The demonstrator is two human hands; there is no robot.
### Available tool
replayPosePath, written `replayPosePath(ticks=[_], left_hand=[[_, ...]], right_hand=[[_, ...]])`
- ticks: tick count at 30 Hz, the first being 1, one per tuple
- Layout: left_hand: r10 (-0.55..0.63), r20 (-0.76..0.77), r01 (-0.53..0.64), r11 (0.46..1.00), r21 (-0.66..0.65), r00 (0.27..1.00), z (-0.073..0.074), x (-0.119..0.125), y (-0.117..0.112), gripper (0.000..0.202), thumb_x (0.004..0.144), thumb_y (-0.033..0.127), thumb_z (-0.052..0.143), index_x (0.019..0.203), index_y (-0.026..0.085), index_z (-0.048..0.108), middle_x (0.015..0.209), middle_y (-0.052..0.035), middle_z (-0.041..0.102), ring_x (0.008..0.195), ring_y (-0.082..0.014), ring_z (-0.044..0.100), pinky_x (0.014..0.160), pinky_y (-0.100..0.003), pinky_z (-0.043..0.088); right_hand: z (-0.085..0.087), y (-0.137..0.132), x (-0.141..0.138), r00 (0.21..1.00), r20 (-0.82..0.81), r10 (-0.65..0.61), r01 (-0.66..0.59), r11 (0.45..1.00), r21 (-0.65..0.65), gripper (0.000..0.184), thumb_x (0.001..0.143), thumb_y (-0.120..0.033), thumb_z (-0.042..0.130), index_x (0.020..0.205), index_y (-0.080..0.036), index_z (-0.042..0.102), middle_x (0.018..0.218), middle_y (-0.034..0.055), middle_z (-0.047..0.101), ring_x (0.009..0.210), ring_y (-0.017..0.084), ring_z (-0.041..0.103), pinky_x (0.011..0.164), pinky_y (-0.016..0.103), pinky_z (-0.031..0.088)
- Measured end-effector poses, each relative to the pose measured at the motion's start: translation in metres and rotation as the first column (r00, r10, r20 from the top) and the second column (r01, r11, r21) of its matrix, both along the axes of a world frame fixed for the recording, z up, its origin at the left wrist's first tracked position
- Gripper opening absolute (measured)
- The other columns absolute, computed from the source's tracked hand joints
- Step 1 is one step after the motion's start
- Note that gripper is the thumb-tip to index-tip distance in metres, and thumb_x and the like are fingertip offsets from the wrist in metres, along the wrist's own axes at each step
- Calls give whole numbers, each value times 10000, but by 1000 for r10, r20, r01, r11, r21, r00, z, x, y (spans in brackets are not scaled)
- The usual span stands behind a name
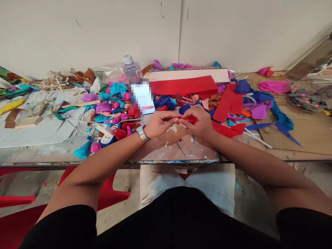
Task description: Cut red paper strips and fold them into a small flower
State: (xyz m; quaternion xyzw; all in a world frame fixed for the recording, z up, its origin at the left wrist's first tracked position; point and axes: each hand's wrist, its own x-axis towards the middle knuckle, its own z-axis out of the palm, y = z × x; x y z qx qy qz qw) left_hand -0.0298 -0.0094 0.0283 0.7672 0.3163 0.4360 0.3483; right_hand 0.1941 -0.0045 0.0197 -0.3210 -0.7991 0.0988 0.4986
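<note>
Above the table's front part, my left hand (161, 123) and my right hand (199, 121) meet at the fingertips. Between them is a small piece of red crepe paper (191, 119), bunched up. My left thumb and fingers pinch its left end; my right fingers curl round the rest, so part of it is hidden. Just beyond my hands lie blue crumpled crepe pieces (166, 102) and a lit phone (142, 98). Red crepe strips (229, 102) spread to the right of my right hand, and a wide red strip (184, 86) lies farther back.
A clear bottle with a white cap (132, 69) stands behind the phone. Left are a power strip (107, 138), a white cable, many crumpled coloured paper pieces (103, 107) and thin wooden sticks (58, 80). Cardboard (306, 128) and a tape roll (250, 101) lie right.
</note>
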Motion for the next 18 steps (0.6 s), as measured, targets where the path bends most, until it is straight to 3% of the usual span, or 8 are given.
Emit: replayPosePath(ticks=[7,13,18], left_hand=[[3,33,-3,1000,-12,999,2,3,-2,370,997,494,677,1075,150,786,852,-81,794,690,-120,712,614,-212,553],[8,103,0,996,-84,995,-3,3,1,438,1000,550,647,1099,134,745,870,-101,784,720,-142,732,611,-230,566],[2,82,4,997,-75,997,-1,5,-2,438,1020,532,624,1138,132,756,869,-100,799,719,-144,748,620,-229,568]], right_hand=[[3,-1,0,1000,30,-5,5,1000,1,276,949,-530,728,892,-260,715,899,37,773,918,257,648,878,434,505],[5,-1,1,1000,29,-5,3,998,55,142,962,-394,718,926,-256,714,925,34,775,922,248,671,919,446,515],[3,-1,0,999,41,-17,15,999,41,134,961,-356,698,879,-250,695,895,31,765,898,239,663,894,436,518]])
